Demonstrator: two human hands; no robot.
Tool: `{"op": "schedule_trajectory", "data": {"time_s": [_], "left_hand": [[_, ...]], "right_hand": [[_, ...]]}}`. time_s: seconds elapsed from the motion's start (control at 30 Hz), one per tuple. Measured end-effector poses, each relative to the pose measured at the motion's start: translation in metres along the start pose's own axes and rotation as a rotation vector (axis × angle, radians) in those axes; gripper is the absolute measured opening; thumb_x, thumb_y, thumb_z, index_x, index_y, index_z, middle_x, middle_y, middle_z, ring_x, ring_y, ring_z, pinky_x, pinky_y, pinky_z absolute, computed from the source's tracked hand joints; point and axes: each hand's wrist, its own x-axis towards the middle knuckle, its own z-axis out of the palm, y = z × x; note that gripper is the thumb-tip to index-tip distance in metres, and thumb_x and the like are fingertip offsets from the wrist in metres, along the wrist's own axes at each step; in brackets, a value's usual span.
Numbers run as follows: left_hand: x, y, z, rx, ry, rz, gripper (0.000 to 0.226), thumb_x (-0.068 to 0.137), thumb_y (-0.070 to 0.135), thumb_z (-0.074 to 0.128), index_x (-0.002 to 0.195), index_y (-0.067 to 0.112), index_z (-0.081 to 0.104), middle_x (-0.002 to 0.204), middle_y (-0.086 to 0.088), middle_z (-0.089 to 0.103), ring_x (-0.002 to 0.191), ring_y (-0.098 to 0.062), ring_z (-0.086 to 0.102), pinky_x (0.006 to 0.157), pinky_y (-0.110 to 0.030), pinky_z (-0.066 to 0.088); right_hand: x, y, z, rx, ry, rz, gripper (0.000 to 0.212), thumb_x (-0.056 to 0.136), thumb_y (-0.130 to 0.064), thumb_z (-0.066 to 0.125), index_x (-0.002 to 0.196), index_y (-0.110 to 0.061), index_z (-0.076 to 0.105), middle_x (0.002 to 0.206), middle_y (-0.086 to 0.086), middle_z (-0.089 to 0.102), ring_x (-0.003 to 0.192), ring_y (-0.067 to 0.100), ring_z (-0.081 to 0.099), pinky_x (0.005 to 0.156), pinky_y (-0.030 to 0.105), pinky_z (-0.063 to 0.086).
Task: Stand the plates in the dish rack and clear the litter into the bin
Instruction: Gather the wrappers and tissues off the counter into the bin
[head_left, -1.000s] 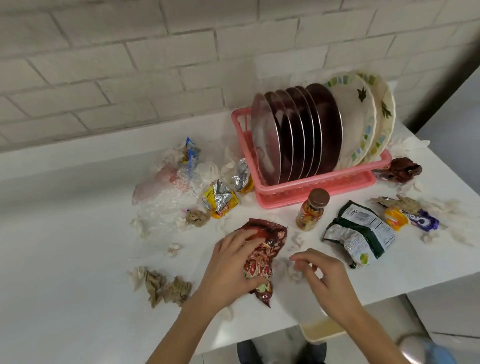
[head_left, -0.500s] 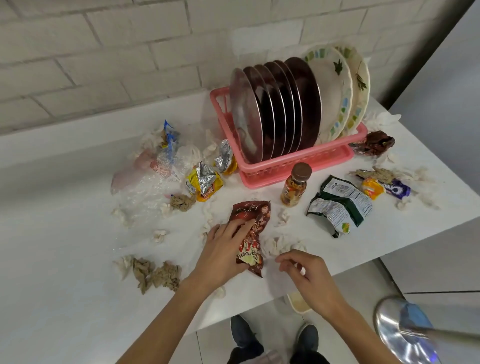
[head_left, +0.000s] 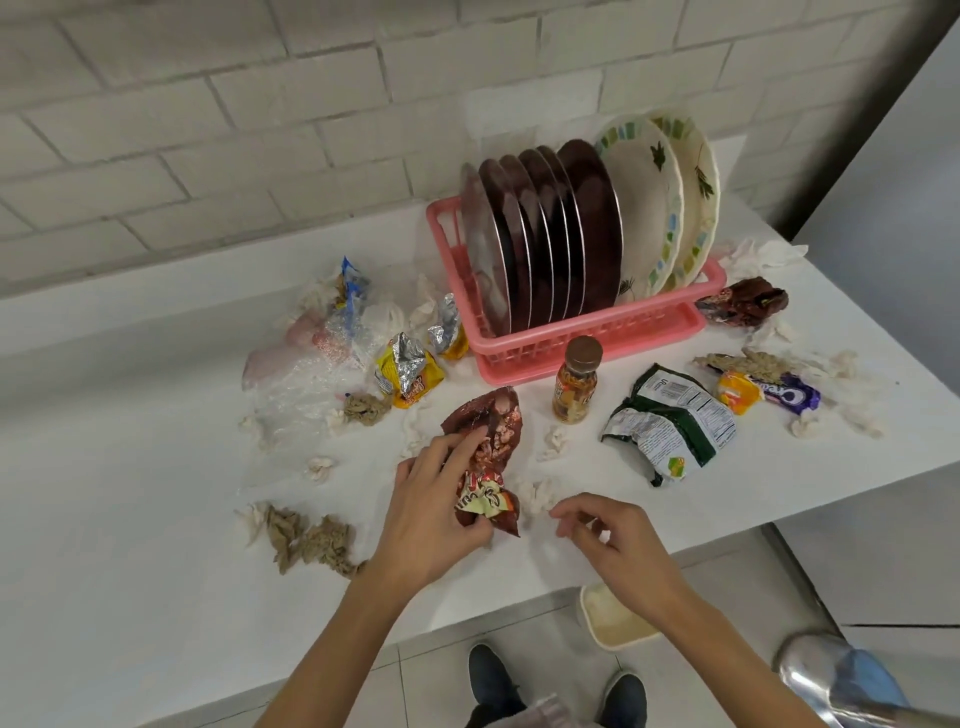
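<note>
Eight plates (head_left: 592, 228) upright in one rack (head_left: 587, 332); left grip (head_left: 431, 519) around one red wrapper (head_left: 493, 421); right grip (head_left: 618, 540) half-curled, contents unclear.

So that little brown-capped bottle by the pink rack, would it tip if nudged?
Probably. The bottle stands upright, tall and narrow, so a push up high could topple it. Its round body would then likely roll. It looks filled, so perhaps heavy for its size.
</note>
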Motion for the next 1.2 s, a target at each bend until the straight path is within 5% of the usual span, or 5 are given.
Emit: {"op": "schedule_trajectory", "data": {"time_s": [0.13,0.4,0.83,1.07,1.2], "left_hand": [[-0.006,0.028,-0.006,-0.163,0.068,-0.029,0.085,0.064,0.04,0.06,0.142,0.051,0.029,0.125,0.032,0.033,0.113,0.015,0.031,0.095,-0.019,0.031],[-0.003,0.096,0.01,-0.505,0.122,-0.023,0.063,0.066,0.024,0.058,0.128,0.033,0.055,0.107,0.015,0.057,0.096,-0.012,0.06,0.079,-0.021,0.047],[0.032,0.176,0.077,-0.945,-0.006,-0.259,0.019,0.081,0.021,0.057,0.098,0.024,0.066,0.084,-0.004,0.069,0.069,-0.019,0.063,0.058,-0.031,0.052],[0.043,0.219,0.106,-0.93,-0.107,-0.241,0.03,0.084,0.02,0.05,0.104,0.04,0.059,0.1,0.004,0.071,0.092,-0.018,0.068,0.079,-0.034,0.057],[0.054,0.236,0.107,-0.951,-0.199,-0.245,0.042,0.078,0.021,0.047,0.117,0.035,0.053,0.104,0.01,0.067,0.094,-0.012,0.064,0.072,-0.02,0.052]], "right_hand": [[0.005,-0.007,-0.016,0.08,0.038,-0.039,0.023,0.09,-0.007,0.064,0.101,-0.026,0.069,0.086,-0.01,0.071,0.084,0.01,0.064,0.07,0.021,0.049],[0.004,-0.014,-0.053,0.403,0.029,-0.068,0.049,0.091,-0.038,0.056,0.138,-0.043,0.046,0.14,-0.019,0.049,0.125,0.001,0.05,0.095,0.024,0.047],[-0.016,0.005,-0.12,0.49,-0.109,0.033,0.079,0.079,-0.043,0.069,0.148,-0.035,0.032,0.14,-0.011,0.053,0.126,0.004,0.052,0.11,0.035,0.042],[-0.019,0.034,-0.165,0.508,-0.174,0.062,0.108,0.059,-0.053,0.085,0.149,-0.036,0.029,0.136,-0.017,0.056,0.124,0.009,0.056,0.102,0.046,0.049],[-0.018,0.043,-0.188,0.522,-0.183,0.022,0.107,0.059,-0.056,0.086,0.148,-0.033,0.032,0.139,-0.017,0.054,0.128,0.01,0.053,0.101,0.032,0.048]]}}
